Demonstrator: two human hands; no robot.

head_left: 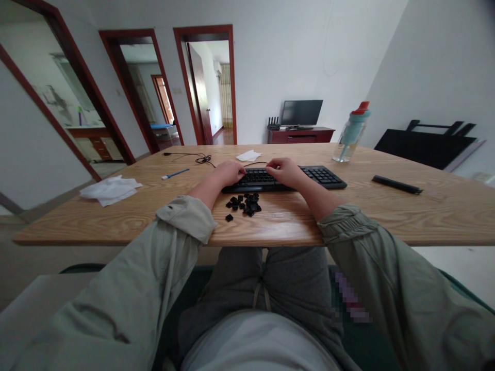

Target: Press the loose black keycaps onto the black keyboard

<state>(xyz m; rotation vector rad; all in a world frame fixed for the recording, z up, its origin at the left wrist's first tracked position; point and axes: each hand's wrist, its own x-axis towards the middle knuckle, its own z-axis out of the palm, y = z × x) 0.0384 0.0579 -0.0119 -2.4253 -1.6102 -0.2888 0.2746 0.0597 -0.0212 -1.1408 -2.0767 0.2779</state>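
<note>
Apparently midway: loose black keycaps (253,207) lie before the corded keyboard (259,178) on the wood-grain table (116,226), its numeric keys (328,176) seated; left hand (229,173) and right hand (285,171) curl over it, grasp indiscernible.

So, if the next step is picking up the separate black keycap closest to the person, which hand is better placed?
Probably the left hand: it is at the left end of the keyboard, nearer to that keycap. The right hand is around the middle, farther from it.
</note>
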